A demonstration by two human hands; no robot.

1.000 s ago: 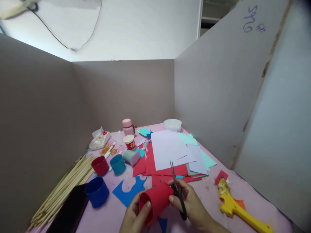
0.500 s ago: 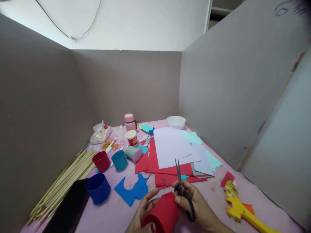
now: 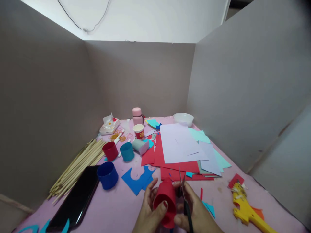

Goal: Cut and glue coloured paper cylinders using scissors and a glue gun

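A rolled red paper tube (image 3: 165, 201) is at the bottom middle, its open end facing me. Wrapped round its left side is my left hand (image 3: 152, 207), the thumb pressing on the rim. My right hand (image 3: 191, 207) holds black-handled scissors (image 3: 186, 207), with some fingers against the tube's right side. The scissor blades point up and away, slightly apart. Blue cut paper (image 3: 137, 180) lies to the left of the tube, and red sheets (image 3: 179, 165) under white paper (image 3: 181, 142) lie beyond it.
At left are a dark blue ring (image 3: 107, 176), a red ring (image 3: 110, 151), a teal ring (image 3: 127, 152), a black phone (image 3: 76, 194) and wooden sticks (image 3: 77, 166). A yellow glue gun (image 3: 247, 208) lies right. Farther back stand a paper cup (image 3: 138, 131), pink flask (image 3: 137, 116) and white bowl (image 3: 183, 119).
The tube has turned so its opening faces me more. The scissor blades are a little wider apart. The view has shifted, showing small red and teal scraps beside my right hand.
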